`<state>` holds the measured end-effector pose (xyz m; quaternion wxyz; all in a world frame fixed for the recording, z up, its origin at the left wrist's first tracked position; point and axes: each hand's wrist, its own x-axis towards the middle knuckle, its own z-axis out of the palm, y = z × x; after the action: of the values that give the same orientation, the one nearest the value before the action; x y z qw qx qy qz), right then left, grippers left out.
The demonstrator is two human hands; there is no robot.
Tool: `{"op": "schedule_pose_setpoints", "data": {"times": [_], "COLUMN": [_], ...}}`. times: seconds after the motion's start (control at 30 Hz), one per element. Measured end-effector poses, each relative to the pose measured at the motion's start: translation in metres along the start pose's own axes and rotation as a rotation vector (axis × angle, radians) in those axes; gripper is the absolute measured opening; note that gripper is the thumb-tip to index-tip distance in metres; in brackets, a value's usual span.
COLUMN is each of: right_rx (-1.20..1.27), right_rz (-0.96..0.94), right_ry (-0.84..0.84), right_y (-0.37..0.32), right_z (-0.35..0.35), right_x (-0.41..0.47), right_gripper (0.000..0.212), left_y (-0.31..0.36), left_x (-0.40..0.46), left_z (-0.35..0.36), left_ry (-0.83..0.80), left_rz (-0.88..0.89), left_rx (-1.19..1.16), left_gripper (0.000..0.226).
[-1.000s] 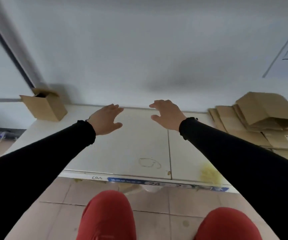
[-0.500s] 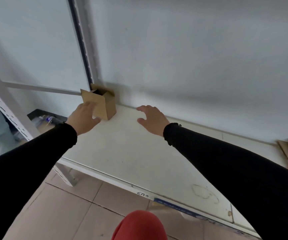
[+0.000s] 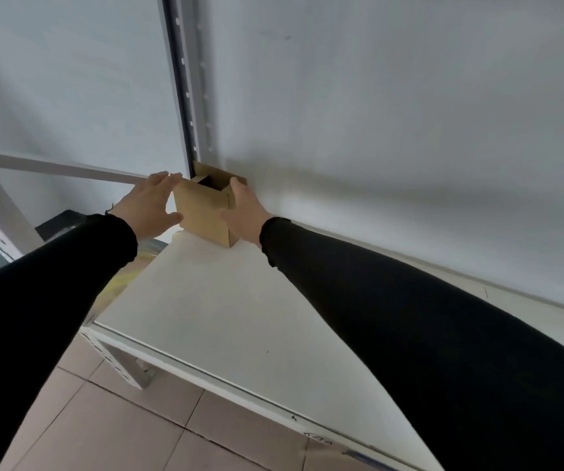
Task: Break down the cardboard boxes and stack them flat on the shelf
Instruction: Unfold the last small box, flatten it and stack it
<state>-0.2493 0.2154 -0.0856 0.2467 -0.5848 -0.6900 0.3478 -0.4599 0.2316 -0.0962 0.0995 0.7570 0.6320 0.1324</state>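
A small brown cardboard box stands upright with its top open in the far left corner of the white shelf, against the wall. My left hand lies against its left side, fingers stretched toward the top edge and thumb by the front face. On the box's right side is my right hand, fingers straight along that wall and thumb at the front corner. The box sits on the shelf between both palms.
A grey perforated shelf post rises right behind the box. The white wall runs along the back of the shelf. The shelf's front edge drops to a tiled floor. A dark object lies beyond the left end.
The view swung left to the shelf corner. Both hands moved from the shelf's middle to the small box and now flank it; the flattened cardboard pile at the right has left the view.
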Motion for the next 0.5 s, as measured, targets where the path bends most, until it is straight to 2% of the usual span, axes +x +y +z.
{"op": "schedule_pose_setpoints", "data": {"times": [0.07,0.17,0.27,0.3,0.37,0.43,0.5], "right_rx": [0.045,0.077,0.071,0.062,0.039,0.026,0.039], "right_rz": [0.028,0.036,0.023,0.005,-0.041,-0.057,-0.047], "right_ry": [-0.021,-0.005,0.138,0.192,0.254,0.263,0.271], "right_y": [0.002,0.007,0.016,0.021,0.032,0.047,0.067], "right_z": [0.006,0.014,0.017,0.015,0.006,-0.011,-0.035], "right_x": [0.010,0.016,0.007,0.001,-0.015,-0.041,-0.075], "right_gripper": [0.069,0.059,0.038,0.030,0.017,0.011,0.009], "left_y": [-0.003,-0.001,0.002,0.006,0.021,0.045,0.072], "left_x": [0.003,0.006,0.007,0.006,0.000,-0.016,-0.038], "left_z": [0.006,0.012,0.016,0.017,0.020,0.025,0.032], "left_ry": [0.011,0.027,0.020,0.018,0.017,0.046,0.021], "left_rz": [0.020,0.034,0.020,0.026,0.071,0.137,0.174], "left_rx": [-0.018,-0.038,-0.061,-0.080,-0.119,-0.143,-0.263], "left_gripper": [0.082,0.085,0.088,0.083,0.060,0.034,0.024]}}
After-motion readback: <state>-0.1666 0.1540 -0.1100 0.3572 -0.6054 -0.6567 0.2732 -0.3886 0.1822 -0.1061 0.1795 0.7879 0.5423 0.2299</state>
